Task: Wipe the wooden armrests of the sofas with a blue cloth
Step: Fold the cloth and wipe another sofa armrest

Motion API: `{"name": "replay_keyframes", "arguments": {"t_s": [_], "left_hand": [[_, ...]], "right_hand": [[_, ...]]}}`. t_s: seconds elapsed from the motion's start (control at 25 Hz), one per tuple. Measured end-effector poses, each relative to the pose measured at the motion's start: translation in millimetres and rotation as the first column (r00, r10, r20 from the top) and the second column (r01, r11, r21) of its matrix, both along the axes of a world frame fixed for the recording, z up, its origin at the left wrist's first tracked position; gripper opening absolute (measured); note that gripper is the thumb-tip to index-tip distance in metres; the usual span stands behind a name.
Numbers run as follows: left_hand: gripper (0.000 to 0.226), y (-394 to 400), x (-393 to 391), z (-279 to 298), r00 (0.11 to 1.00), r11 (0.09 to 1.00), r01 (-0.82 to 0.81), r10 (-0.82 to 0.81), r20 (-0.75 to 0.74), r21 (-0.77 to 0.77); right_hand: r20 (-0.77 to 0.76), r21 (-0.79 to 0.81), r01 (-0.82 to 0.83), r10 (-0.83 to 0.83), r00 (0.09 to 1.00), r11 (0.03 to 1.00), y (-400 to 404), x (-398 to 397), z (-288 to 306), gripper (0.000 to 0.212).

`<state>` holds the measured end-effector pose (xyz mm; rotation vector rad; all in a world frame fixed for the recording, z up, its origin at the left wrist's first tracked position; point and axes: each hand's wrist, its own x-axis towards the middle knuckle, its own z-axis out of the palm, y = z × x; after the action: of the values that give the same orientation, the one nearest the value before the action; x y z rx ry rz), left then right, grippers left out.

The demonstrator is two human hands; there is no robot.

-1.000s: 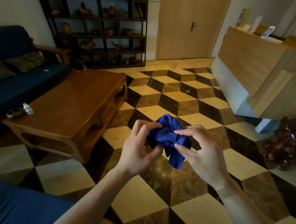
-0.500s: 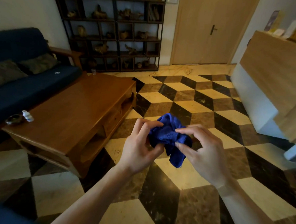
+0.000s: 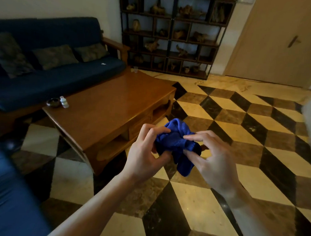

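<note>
A crumpled blue cloth (image 3: 176,141) hangs in front of me over the checkered floor, held between both hands. My left hand (image 3: 144,151) grips its left side with curled fingers. My right hand (image 3: 209,156) pinches its right side between thumb and fingers. A dark blue sofa (image 3: 52,75) stands at the left along the wall. Its wooden armrest (image 3: 115,45) shows at the sofa's far right end, beside the shelf. The sofa's other armrest is out of view.
A wooden coffee table (image 3: 105,105) stands between me and the sofa, with a small white bottle (image 3: 64,102) and a dark ashtray (image 3: 53,102) near its left corner. A dark display shelf (image 3: 173,33) and a door (image 3: 277,41) line the back wall. Another blue seat (image 3: 9,197) is at lower left.
The view has swung left, bringing more of the sofa and its cushions into sight while the counter at the right has left the frame. Both hands keep holding the cloth.
</note>
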<state>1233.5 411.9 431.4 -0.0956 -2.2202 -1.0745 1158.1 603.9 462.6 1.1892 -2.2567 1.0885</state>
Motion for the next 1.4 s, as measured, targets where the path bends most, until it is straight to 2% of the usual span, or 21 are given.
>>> {"name": "replay_keyframes", "arguments": {"t_s": [0.16,0.28,0.48,0.64,0.88,0.96,1.04,1.24,1.4], "left_hand": [[0.045,-45.3,-1.2,-3.7,0.988,0.988,-0.157,0.157,0.006,-0.001],[0.047,-93.2,15.8,-6.9,0.942,0.942,-0.334,0.334,-0.005,-0.022],[0.049,-178.9,72.1,-5.7,0.833,0.833,-0.553,0.553,-0.005,-0.025],[0.048,-242.6,143.2,-6.5,0.679,0.679,-0.734,0.734,-0.013,0.004],[0.043,-279.9,254.0,-11.6,0.348,0.349,-0.934,0.937,-0.017,0.082],[0.041,-284.4,296.7,-17.1,0.147,0.148,-0.986,0.989,-0.015,0.078],[0.041,-284.9,314.9,-20.3,0.097,0.096,-0.992,0.995,-0.001,0.079],[0.042,-283.2,358.0,-28.5,-0.215,-0.219,-0.972,0.975,0.063,0.082],[0.043,-274.1,369.5,-28.1,-0.421,-0.426,-0.903,0.903,0.086,0.055]], "right_hand": [[0.034,-0.026,-0.163,0.164,0.986,0.986,-59.3,-26.1,-2.9,0.029],[0.062,-0.043,-0.301,0.303,0.951,0.953,-123.2,-31.1,-7.5,0.032],[0.048,-0.012,-0.515,0.515,0.856,0.857,-242.7,-10.5,-3.5,0.04],[0.058,-0.02,-0.71,0.709,0.702,0.704,-343.3,36.4,-3.7,0.035],[0.103,-0.052,-0.928,0.926,0.363,0.369,-457.8,129.9,-8.0,0.031],[0.124,-0.04,-0.984,0.978,0.166,0.172,-498.0,174.2,-14.1,0.029],[0.085,-0.055,-0.99,0.988,0.128,0.133,-514.7,194.6,-16.5,0.028],[0.118,-0.096,-0.986,0.982,-0.149,-0.138,-569.7,261.0,-28.4,0.033],[0.166,-0.083,-0.938,0.924,-0.345,-0.335,-599.1,300.8,-26.9,0.036]]}}
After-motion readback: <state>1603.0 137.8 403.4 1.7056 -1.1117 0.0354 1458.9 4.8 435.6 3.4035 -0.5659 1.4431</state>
